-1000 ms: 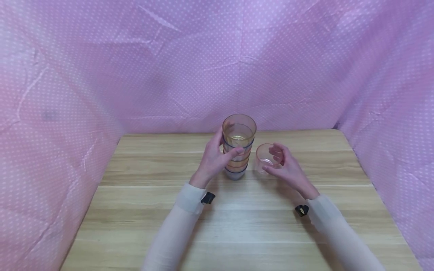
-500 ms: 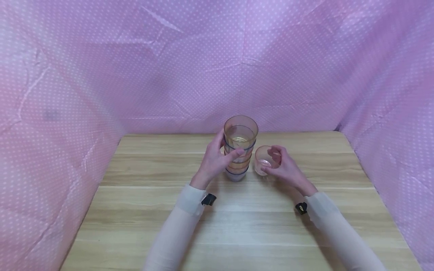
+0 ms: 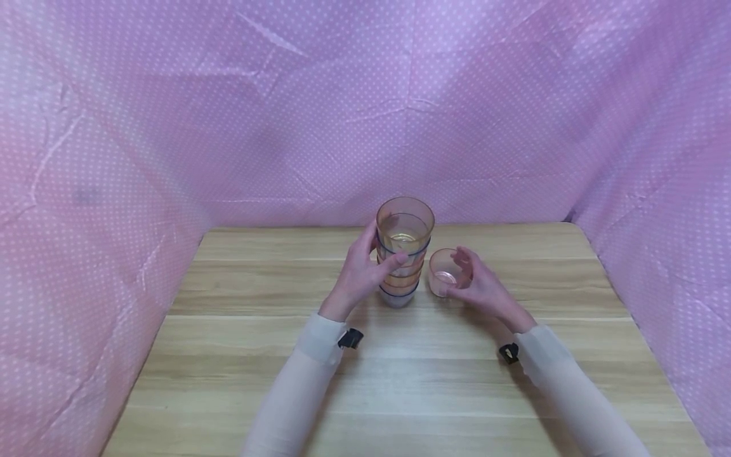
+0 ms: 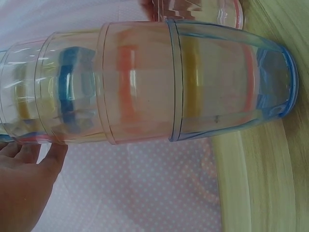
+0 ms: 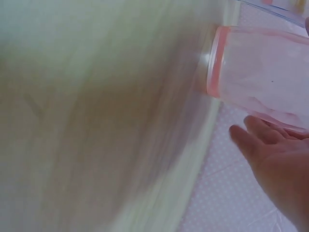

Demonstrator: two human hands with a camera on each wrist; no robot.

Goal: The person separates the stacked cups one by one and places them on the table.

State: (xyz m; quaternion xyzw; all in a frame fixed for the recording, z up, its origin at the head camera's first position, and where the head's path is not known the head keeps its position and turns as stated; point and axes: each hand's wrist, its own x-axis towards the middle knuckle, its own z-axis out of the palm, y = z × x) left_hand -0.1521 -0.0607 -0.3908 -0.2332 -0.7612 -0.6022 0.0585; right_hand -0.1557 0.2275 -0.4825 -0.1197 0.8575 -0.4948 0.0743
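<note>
One left hand [image 3: 364,271] grips a tall stack of tinted clear cups [image 3: 410,243], thumb across the near face, fingers round the left and far side. The stack is mouth-up over the far part of the wooden table [image 3: 394,400]; base contact cannot be confirmed. Just right of it, apart, a single pink-rimmed cup [image 3: 442,271] is mouth-up. The right hand [image 3: 481,285] curves round its right side, thumb near, fingers far; firmness of hold cannot be told.

A draped booth, pink dotted cloth [image 3: 285,114] behind and beside a wood-grain table [image 3: 422,393].
</note>
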